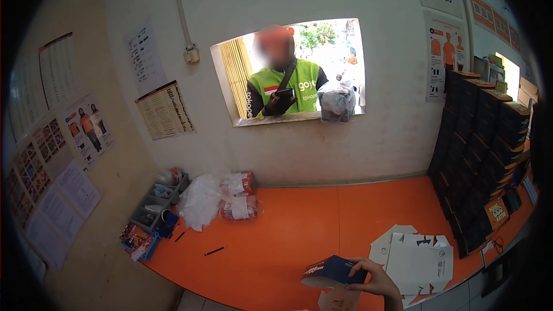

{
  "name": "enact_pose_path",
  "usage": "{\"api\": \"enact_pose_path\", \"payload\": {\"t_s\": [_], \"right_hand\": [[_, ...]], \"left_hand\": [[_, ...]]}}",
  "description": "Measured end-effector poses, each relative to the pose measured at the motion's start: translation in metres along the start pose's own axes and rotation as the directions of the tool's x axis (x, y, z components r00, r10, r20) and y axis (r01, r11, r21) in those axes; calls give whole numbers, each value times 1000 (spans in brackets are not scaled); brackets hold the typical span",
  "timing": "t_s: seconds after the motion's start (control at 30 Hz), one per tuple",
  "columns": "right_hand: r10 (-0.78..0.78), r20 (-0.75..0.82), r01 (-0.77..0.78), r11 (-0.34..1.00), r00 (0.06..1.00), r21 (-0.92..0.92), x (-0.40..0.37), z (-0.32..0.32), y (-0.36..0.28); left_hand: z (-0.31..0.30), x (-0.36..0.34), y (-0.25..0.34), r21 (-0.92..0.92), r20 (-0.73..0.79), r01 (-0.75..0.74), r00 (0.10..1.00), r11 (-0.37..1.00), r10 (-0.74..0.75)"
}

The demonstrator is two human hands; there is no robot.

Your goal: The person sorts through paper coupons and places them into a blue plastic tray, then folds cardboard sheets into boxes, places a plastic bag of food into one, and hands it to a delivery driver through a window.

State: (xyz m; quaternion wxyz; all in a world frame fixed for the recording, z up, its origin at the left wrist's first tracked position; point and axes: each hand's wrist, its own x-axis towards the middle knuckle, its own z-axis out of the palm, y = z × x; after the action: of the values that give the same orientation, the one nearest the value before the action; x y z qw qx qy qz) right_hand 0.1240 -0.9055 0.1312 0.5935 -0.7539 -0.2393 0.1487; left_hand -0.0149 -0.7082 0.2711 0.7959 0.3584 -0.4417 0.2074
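My right hand grips a dark blue and orange food carton near the front edge of the orange table. The carton is partly folded, with its pale inside showing and a whitish flap hanging below. My fingers lie over its right end, the thumb underneath. To the right of that hand lies a stack of flat, unfolded cartons, pale side up. My left hand is out of view.
A person in a green vest stands behind the wall window, holding a phone. A plastic-wrapped package rests on the sill. Stacked dark boxes rise at right. Plastic bags, a grey organiser and a pen lie left on the table.
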Motion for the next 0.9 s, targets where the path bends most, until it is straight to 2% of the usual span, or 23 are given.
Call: {"api": "enact_pose_path", "payload": {"t_s": [0.1,0.17,0.2,0.23,0.27,0.33,0.37,0.4,0.47,0.57,0.67,0.77,0.9], "right_hand": [[-72,-43,71,997,996,-21,3,-2,4],[-102,-52,99,994,993,-55,6,-5,6],[-144,-74,137,987,987,-86,7,-6,9],[-173,-71,164,980,982,-117,9,-8,15],[-128,-74,123,990,989,-63,10,-8,17],[-45,-70,49,997,997,56,13,-6,21],[-58,-25,60,994,998,86,15,-3,23],[-75,14,73,991,997,114,19,0,25],[-63,105,43,982,992,183,28,8,26],[-125,273,34,949,954,315,54,38,12],[-177,417,7,926,891,378,84,77,6],[-234,507,24,922,830,386,117,128,-5],[-242,559,-9,913,793,407,148,207,-14]], "left_hand": [[-48,-4,-12,91,202,126,969,988,-142],[-70,-18,-28,170,145,217,959,961,-242],[-74,-24,-41,209,30,268,959,940,-281],[-89,-32,-47,391,-19,392,908,833,-419],[-104,-43,-50,541,-86,503,830,674,-551],[-119,-65,-57,623,-205,585,763,520,-613],[-125,-73,-58,653,-251,616,725,440,-642],[-131,-81,-55,610,-284,664,693,433,-662],[-142,-90,-50,517,-339,745,630,421,-699],[-155,-99,-32,480,-392,778,603,405,-694],[-176,-109,-6,607,-437,727,642,319,-630],[-201,-123,33,591,-515,762,609,264,-603],[-237,-145,96,441,-618,831,556,340,-556]]}}
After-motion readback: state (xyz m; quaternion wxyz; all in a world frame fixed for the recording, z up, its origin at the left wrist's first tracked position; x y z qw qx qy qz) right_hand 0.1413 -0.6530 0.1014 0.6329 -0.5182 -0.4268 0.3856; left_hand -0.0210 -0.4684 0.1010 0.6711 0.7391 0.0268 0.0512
